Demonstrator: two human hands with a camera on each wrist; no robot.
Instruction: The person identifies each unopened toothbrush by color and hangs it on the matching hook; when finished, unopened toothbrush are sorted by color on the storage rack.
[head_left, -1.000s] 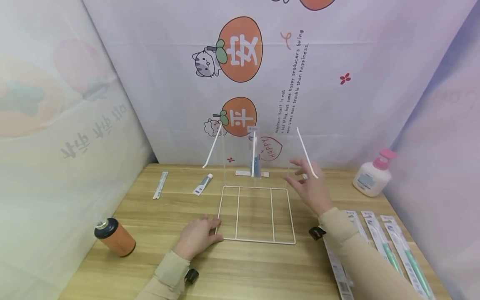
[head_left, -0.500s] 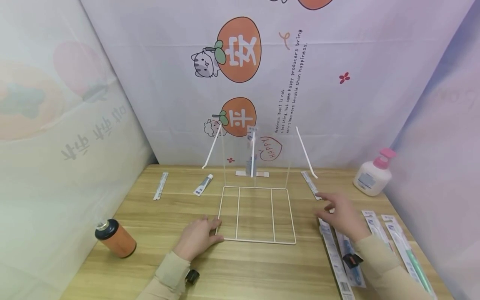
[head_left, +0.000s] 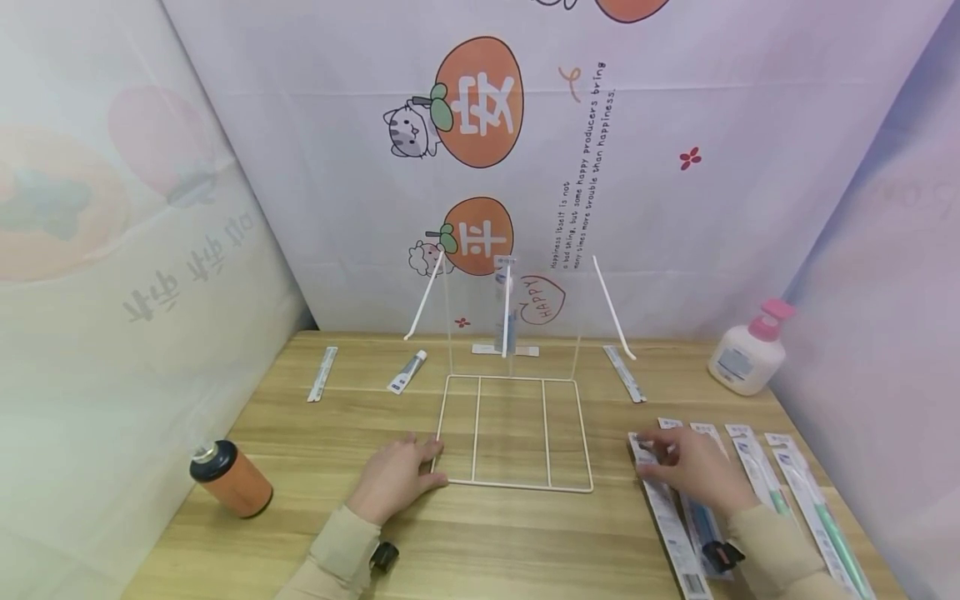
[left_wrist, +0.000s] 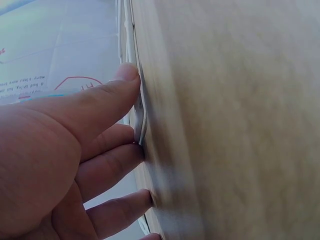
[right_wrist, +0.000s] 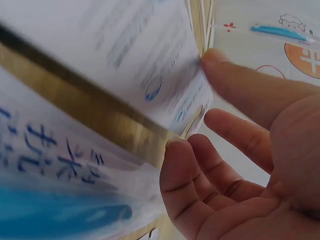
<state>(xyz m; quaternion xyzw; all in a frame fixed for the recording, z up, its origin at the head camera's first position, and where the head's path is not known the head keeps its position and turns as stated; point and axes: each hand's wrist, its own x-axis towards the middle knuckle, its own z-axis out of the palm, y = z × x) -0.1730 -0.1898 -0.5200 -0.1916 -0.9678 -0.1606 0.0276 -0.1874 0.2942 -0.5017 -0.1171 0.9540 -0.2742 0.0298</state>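
Note:
My left hand (head_left: 393, 477) holds the front left corner of a white wire rack (head_left: 510, 484), its thumb at the front wire and fingers along the side. In the left wrist view, the thumb tip and fingertips meet the wire (left_wrist: 142, 107). A packaged toothbrush (head_left: 512, 333) hangs from the rack's middle hook; the two outer hooks are bare. At the right, my right hand (head_left: 697, 467) pinches the top end of the leftmost packaged toothbrush (head_left: 675, 533), which lies printed white side up. The right wrist view shows the white package (right_wrist: 150, 55) between thumb and fingers.
More packaged toothbrushes (head_left: 828, 529) lie to the right. A pump bottle (head_left: 741, 358) with a pink top stands at the back right. A small tube (head_left: 407, 372) and slim white packets (head_left: 322, 373) lie along the back. An orange bottle (head_left: 238, 483) stands at the left.
My right hand has moved from beside the rack's right hook down to the packaged toothbrushes and now grips the leftmost one. The left hand has stayed at the rack's corner.

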